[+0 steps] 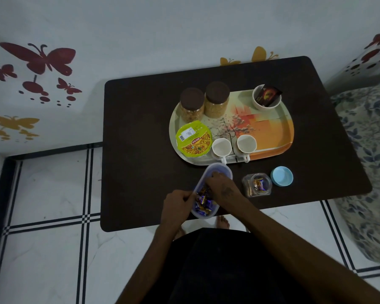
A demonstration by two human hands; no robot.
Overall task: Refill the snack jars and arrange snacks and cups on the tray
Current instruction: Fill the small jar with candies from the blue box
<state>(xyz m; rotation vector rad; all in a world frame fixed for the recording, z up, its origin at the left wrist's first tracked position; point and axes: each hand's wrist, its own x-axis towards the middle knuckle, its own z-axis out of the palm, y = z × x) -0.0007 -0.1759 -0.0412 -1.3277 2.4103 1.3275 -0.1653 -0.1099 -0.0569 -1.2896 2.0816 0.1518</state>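
A person stands at the near edge of a dark table, both hands at an oblong clear container of purple-wrapped sweets. The left hand curls round the container's near-left wall to steady it; the right hand reaches down inside, its fingertips buried among the wrappers, so whether that grip pinches a sweet or lies spread cannot be told from this view.

Just right of the container, near the table's front edge, a small clear jar stands open with only a few sweets at its bottom, and its pale blue lid lies just beside it on the right. This jar looks like the one being refilled, and it seems far from full.

Toward the table's far-right side, the oval tray already carries much of the set: 2 brown-lidded jars of yellowish snacks at its far-left corner, both apparently filled and capped; a round green snack tub at its near-left; 2 white cups side by side along its near rim; and a white bowl holding a dark packet at its far-right.

By this look, the task is well advanced; what remains is likely topping up the small jar, closing it with its lid and setting it on the bare orange part of the tray
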